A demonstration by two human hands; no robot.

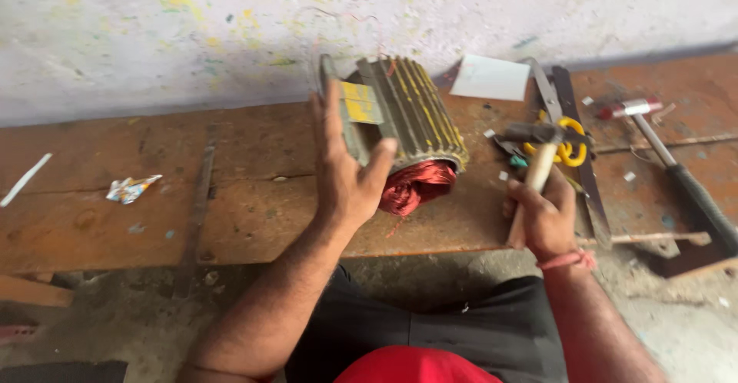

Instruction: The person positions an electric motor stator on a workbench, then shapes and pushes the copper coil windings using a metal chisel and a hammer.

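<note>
A: Starting at the far left, what lies out beyond the fingers?

B: A white strip [24,179] at the edge of the wooden bench [254,222], then a crumpled foil scrap [131,189], both well apart from the left hand [346,175]. Nearer in, a dark flat metal bar [201,191] runs across the boards, left of that hand's wrist.

A: And the left hand itself?

B: Its fingers are spread and pressed on the ribbed motor stator [403,118], thumb hooked over the near side, grasping the housing. The stator lies tilted on the bench, its red copper winding [417,185] bulging out just right of the thumb.

A: What sits between the two hands?

B: Only that winding and bare bench. Behind, past the fingertips, a white paper [490,77] lies against the wall.

A: The right hand?

B: The right hand [547,215] is clenched round the wooden handle of a hammer [538,149], head up above the knuckles. Right behind the head, touching or nearly so, are yellow-handled scissors [567,141] and a long flat blade [580,152], crowding that side.

A: Further right?

B: A second hammer with a black grip [676,172], apart from the fingers, and a thin rod [653,238] near the bench edge.
</note>
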